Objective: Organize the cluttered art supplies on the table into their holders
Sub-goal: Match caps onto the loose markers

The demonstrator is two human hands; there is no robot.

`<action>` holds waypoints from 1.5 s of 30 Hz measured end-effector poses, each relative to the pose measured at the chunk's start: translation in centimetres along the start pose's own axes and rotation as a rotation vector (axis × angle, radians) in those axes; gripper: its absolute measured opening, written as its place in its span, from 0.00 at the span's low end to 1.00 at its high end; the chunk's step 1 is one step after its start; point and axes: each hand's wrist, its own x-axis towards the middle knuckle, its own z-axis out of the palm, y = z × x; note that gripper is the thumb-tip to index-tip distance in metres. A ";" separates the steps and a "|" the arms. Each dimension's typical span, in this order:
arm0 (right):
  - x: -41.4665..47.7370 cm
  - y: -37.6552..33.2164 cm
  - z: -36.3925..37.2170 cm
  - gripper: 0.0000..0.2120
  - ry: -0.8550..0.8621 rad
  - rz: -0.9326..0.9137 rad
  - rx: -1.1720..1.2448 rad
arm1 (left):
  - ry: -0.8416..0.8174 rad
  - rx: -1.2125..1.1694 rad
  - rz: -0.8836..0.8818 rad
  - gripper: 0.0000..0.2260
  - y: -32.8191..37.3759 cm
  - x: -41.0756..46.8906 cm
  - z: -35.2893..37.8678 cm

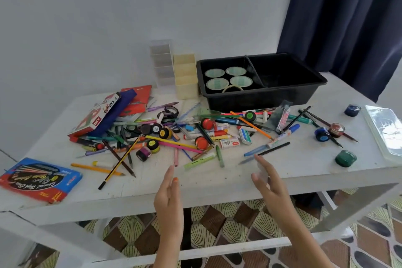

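My left hand [168,193] is spread; right hand [267,183] blurred, grip unclear. Mid-frame pencils [169,142] look light, stiff and rolly: I'd pinch mid-shaft.

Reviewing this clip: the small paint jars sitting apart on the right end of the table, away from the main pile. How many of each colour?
Blue jars: 2
Red jar: 1
Green jar: 1
Total: 4

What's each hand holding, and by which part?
Left hand: nothing, fingers straight. Right hand: a white bit against it; too blurred to tell what it is or whether it's gripped.
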 end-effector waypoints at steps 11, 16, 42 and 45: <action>2.3 0.9 -0.4 0.26 0.009 -0.025 -0.285 | -0.094 0.376 0.170 0.20 -2.2 2.6 -0.2; 3.6 0.7 -0.9 0.25 -0.014 0.054 -0.264 | -0.136 0.397 0.181 0.20 -2.1 3.8 0.3; 3.3 -0.9 -3.3 0.13 0.323 -0.128 -0.204 | -0.051 0.394 0.449 0.14 2.3 1.7 7.2; 3.5 -0.8 -4.9 0.13 0.368 -0.150 -0.232 | -0.159 0.343 0.458 0.13 2.6 0.6 10.2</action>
